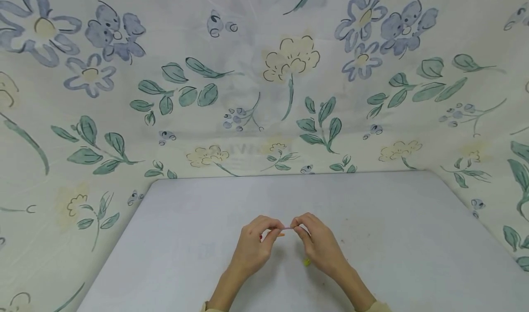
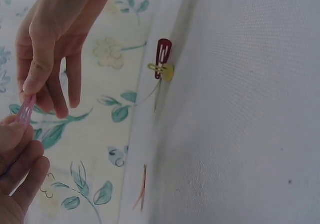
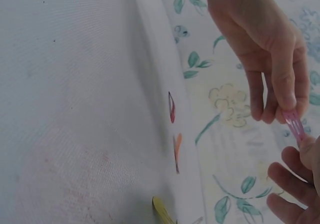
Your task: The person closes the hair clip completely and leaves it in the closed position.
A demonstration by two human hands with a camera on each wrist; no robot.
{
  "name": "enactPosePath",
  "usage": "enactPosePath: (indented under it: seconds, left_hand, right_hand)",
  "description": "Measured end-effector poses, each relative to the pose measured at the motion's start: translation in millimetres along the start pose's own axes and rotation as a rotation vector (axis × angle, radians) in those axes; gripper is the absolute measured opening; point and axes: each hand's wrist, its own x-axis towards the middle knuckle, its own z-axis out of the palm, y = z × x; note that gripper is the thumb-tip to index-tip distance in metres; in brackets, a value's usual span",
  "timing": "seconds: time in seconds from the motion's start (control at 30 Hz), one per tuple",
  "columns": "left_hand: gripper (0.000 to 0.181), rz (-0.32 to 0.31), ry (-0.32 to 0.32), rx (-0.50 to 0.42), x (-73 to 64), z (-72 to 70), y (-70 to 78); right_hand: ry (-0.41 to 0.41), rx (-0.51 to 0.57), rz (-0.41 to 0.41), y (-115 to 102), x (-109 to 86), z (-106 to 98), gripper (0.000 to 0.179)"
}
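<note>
In the head view, the left hand and the right hand mask most of the pink hair clip; a thin strip shows between the fingertips. The frame crops the near edge of the table and all but the rims of 2 cream cuffs. The left hand partly covers an orange clip. The left wrist view shows a yellow clip overlapping a red clip; contact cannot be confirmed.

Both hands are raised above the table, about midway between its left and right edges, angled inward. Each pinches 1 end of the pink hair clip between thumb and fingers.

The pink hair clip is slim and slotted. The table is white and finely textured; a floral sheet stands behind its far edge.
</note>
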Motion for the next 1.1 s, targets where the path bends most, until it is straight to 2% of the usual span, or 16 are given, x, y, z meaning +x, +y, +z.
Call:
enactPosePath:
  seconds: [0.17,0.53,0.87,1.1]
  left_hand:
    - [0.022,0.004,0.009,-0.007,-0.6,1.7,-0.3]
    - [0.017,0.013,0.000,-0.030,-1.7,3.0,-0.5]
    - [0.017,-0.051,-0.016,-0.075,-3.5,5.1,3.6]
    - [0.018,-0.037,-0.005,-0.089,-2.7,6.4,1.3]
  right_hand:
    - [-0.015,0.005,0.014,-0.8,-0.1,-1.0,0.020]
    - [-0.040,0.025,-0.015,2.2,-1.3,-1.5,0.017]
    - [-0.053,0.083,-0.034,2.7,-2.0,-2.1,0.018]
    - [-0.042,0.095,-0.002,6.8,-0.5,-4.3,0.021]
